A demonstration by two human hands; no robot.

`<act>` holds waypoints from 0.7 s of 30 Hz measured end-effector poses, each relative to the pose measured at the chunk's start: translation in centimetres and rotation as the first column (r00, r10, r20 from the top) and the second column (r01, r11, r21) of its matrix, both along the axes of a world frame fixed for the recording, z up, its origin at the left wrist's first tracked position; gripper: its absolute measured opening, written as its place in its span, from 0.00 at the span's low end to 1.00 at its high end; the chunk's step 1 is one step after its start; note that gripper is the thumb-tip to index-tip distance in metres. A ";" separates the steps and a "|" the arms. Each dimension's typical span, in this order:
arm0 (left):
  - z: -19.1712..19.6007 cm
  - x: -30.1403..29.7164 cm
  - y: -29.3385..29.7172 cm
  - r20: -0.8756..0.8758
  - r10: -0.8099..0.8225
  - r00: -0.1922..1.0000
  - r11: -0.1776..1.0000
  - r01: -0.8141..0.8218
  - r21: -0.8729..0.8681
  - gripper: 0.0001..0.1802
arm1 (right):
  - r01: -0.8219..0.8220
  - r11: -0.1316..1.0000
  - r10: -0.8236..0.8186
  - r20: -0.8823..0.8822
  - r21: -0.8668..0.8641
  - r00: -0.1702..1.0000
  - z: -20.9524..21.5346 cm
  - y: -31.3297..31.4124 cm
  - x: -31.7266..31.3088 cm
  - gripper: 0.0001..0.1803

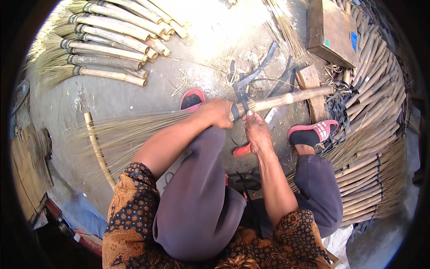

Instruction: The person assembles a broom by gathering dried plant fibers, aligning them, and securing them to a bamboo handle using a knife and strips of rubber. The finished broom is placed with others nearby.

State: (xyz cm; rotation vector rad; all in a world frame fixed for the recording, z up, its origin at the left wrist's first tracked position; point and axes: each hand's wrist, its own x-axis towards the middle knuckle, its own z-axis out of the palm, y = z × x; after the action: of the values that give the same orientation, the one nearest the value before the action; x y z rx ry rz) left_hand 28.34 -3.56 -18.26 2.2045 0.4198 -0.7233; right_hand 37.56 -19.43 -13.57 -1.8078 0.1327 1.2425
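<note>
A broom lies across in front of me, its bamboo handle [291,97] pointing right and its thin bristles [130,132] fanning out left. My left hand [217,113] is closed around the bristle bundle just left of the bindings. Dark rubber-like strips [235,112] circle the bundle where it meets the handle. My right hand [257,130] pinches at the second wrap, its fingertips on the dark strip [245,106]; the strip's end is hidden by the fingers. Beyond the right hand lies a knife with a wide blade [276,115]; a red-orange handle [242,150] shows beside my wrist.
Finished-looking brooms [112,49] lie in rows at the far left. More bundled brooms [360,188] and bamboo handles [380,98] are piled along the right. A wooden box [331,33], wooden block [313,85], loose dark strips [264,62] and a bamboo stick [96,143] lie around.
</note>
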 end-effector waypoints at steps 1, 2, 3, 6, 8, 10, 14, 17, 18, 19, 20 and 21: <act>-0.2 0.2 0.8 -0.060 -0.003 0.998 0.969 -0.012 -0.246 0.28 | 0.007 1.000 -0.007 0.011 0.017 1.000 -0.1 -0.4 -0.1 0.15; -0.2 0.3 1.4 -0.098 -0.014 0.995 0.882 -0.033 -0.471 0.27 | -0.009 0.998 0.007 0.042 0.058 0.999 -0.4 -0.6 -0.1 0.15; -0.1 0.4 1.7 -0.151 -0.025 0.988 0.769 -0.077 -0.634 0.26 | -0.019 0.997 0.016 0.041 0.070 0.999 -1.0 -0.3 0.0 0.17; 0.6 -0.3 0.6 0.026 0.096 0.995 0.976 -0.089 -0.196 0.30 | -0.022 1.000 0.023 0.066 -0.004 0.998 -2.3 1.4 0.7 0.17; 1.2 -0.9 -2.0 0.071 0.136 0.988 0.972 -0.147 0.183 0.38 | -0.043 0.999 0.043 0.044 0.013 0.998 -2.2 2.4 0.9 0.17; 1.2 -1.1 -2.8 0.024 0.160 0.987 0.944 -0.160 0.288 0.38 | -0.085 0.996 0.084 0.043 0.030 0.996 -1.5 2.4 0.9 0.17; 0.2 0.3 -0.2 -0.058 0.046 0.997 0.993 -0.040 0.110 0.34 | 0.024 0.998 -0.028 -0.051 -0.066 0.998 0.3 -1.1 0.2 0.17; 0.3 1.1 2.0 -0.192 -0.080 0.978 0.890 -0.017 -0.455 0.37 | 0.026 0.999 -0.026 -0.007 0.025 1.000 -0.6 -2.0 -0.3 0.17; 0.6 1.3 2.2 -0.205 -0.117 0.972 0.831 -0.018 -0.557 0.38 | -0.012 0.999 0.011 0.044 0.035 0.999 -1.3 -1.6 -0.2 0.17; 1.1 1.0 1.7 -0.115 0.005 0.993 0.878 -0.059 -0.475 0.40 | -0.002 1.000 0.002 0.053 0.003 0.999 -1.8 -1.2 -0.2 0.18; 1.5 1.2 0.8 -0.055 0.024 0.998 0.951 -0.040 -0.307 0.41 | 0.014 1.000 -0.015 0.060 0.015 0.998 -2.3 -0.4 0.0 0.18; 2.0 0.8 -0.5 -0.014 0.064 0.998 0.996 -0.065 -0.061 0.42 | 0.014 0.999 -0.018 0.074 0.045 0.997 -2.7 0.6 0.1 0.18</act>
State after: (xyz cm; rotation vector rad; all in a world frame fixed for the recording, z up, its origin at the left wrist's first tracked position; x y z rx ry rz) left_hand 29.11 -4.02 -16.21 2.1204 0.4671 -0.7058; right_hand 37.65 -18.78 -16.31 -1.8082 0.0768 1.1568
